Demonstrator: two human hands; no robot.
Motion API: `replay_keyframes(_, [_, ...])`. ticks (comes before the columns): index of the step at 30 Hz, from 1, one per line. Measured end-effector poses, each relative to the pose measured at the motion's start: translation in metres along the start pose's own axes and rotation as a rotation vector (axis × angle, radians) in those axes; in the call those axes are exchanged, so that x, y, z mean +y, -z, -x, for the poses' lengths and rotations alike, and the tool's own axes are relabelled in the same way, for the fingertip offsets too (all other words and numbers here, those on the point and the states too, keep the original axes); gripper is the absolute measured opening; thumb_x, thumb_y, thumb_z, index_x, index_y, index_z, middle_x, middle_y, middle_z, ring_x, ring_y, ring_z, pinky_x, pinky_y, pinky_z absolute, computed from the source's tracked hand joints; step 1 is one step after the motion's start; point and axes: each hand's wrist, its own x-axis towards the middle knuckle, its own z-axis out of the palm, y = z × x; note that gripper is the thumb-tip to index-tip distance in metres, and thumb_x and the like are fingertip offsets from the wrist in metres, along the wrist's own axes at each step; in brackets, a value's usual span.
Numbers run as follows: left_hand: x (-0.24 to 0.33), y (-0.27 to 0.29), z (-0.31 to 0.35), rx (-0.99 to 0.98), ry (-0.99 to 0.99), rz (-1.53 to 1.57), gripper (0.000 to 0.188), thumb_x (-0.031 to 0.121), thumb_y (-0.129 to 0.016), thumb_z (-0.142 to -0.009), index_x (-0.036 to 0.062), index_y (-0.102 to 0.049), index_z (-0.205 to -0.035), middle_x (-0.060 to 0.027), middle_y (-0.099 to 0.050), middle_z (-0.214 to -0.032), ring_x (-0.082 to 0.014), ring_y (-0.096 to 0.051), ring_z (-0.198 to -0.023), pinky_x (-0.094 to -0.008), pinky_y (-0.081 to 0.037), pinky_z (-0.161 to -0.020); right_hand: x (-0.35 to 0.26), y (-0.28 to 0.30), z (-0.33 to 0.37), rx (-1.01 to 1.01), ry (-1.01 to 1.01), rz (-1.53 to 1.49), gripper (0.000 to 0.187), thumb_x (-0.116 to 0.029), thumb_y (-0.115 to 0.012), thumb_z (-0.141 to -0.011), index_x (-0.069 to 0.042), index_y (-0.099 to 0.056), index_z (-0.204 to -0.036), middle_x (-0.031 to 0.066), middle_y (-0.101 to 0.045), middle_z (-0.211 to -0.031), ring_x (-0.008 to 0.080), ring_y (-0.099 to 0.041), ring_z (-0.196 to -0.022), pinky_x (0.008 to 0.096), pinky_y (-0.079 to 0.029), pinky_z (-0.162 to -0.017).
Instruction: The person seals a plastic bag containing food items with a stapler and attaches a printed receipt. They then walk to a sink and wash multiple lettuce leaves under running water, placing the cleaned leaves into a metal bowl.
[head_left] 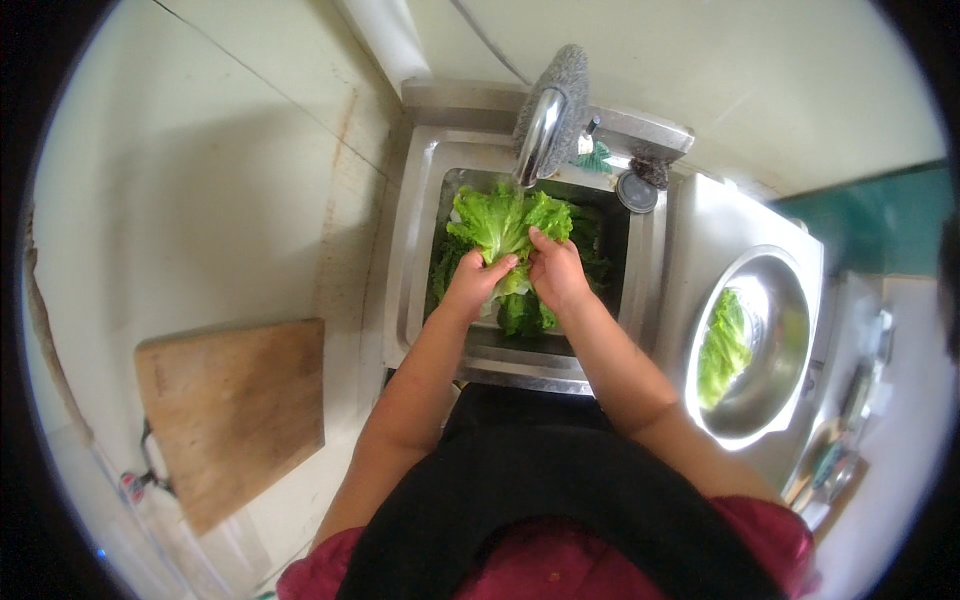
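Observation:
Over a metal sink (408, 250), both my hands grip one bright green lettuce leaf (500, 220). My left hand (474, 280) is closed on its left lower part, thumb on top. On the right side, my right hand (556, 268) pinches the same leaf with the thumb over it. The leaf is spread just below the spout of the faucet (538, 135). Whether water runs from it is hard to make out. Darker lettuce leaves (520, 315) lie in the basin beneath my hands, partly hidden by them.
A metal bowl (775, 365) holding a lettuce leaf (724, 350) stands right of the sink. A grey cloth (568, 85) hangs over the faucet. A dark round drain cover (637, 192) and a scrubber (650, 170) sit at the back right rim. A wooden cutting board (240, 410) leans at left.

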Motion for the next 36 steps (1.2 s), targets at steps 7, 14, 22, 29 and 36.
replay_keyframes(7, [-0.023, 0.016, 0.044, 0.262, 0.267, 0.069, 0.038, 0.013, -0.066, -0.088, 0.0000, -0.054, -0.122, -0.0083, -0.063, -0.111, -0.0197, -0.060, -0.099, -0.0333, -0.049, -0.084, 0.003, 0.086, -0.025, 0.237, -0.106, 0.504, 0.032, -0.019, -0.061, -0.093, -0.001, -0.051, -0.118, 0.0136, -0.060, -0.117, 0.0236, -0.060, -0.105, 0.0389, -0.049, -0.086])
replay_keyframes(14, [-0.046, 0.034, 0.101, 0.356, 0.247, 0.250, 0.044, 0.005, -0.062, -0.089, 0.0011, -0.046, -0.130, -0.0100, -0.058, -0.120, -0.0212, -0.058, -0.107, -0.0341, -0.048, -0.090, 0.051, 0.117, -0.066, -0.009, 0.337, 1.451, 0.027, -0.010, -0.060, -0.086, -0.007, -0.058, -0.112, 0.0168, -0.059, -0.112, 0.0360, -0.061, -0.095, 0.0432, -0.049, -0.082])
replay_keyframes(22, [-0.042, 0.035, 0.110, 0.348, 0.205, 0.269, 0.042, 0.005, -0.059, -0.090, 0.0015, -0.046, -0.130, -0.0097, -0.058, -0.120, -0.0205, -0.057, -0.107, -0.0329, -0.046, -0.093, 0.056, 0.071, -0.139, 0.134, 0.715, 2.203, 0.035, -0.019, -0.059, -0.084, -0.007, -0.056, -0.116, 0.0106, -0.056, -0.123, 0.0307, -0.051, -0.115, 0.0438, -0.035, -0.103])
replay_keyframes(29, [-0.043, 0.027, 0.098, 0.348, 0.166, 0.223, 0.041, 0.004, -0.057, -0.090, 0.0001, -0.047, -0.129, -0.0099, -0.058, -0.119, -0.0198, -0.057, -0.107, -0.0328, -0.046, -0.093, 0.014, 0.068, -0.125, -0.105, 0.502, 2.006, 0.016, -0.020, -0.067, -0.077, -0.014, -0.069, -0.091, 0.0121, -0.066, -0.099, 0.0328, -0.061, -0.096, 0.0435, -0.049, -0.085])
replay_keyframes(36, [-0.046, 0.014, 0.059, 0.192, 0.203, 0.224, 0.040, 0.006, -0.059, -0.089, -0.0007, -0.048, -0.127, -0.0115, -0.060, -0.118, -0.0214, -0.060, -0.103, -0.0337, -0.049, -0.089, -0.011, 0.041, -0.040, -0.128, 0.685, 1.322, 0.018, -0.002, -0.063, -0.079, -0.005, -0.060, -0.096, 0.0138, -0.068, -0.100, 0.0346, -0.065, -0.077, 0.0401, -0.051, -0.068])
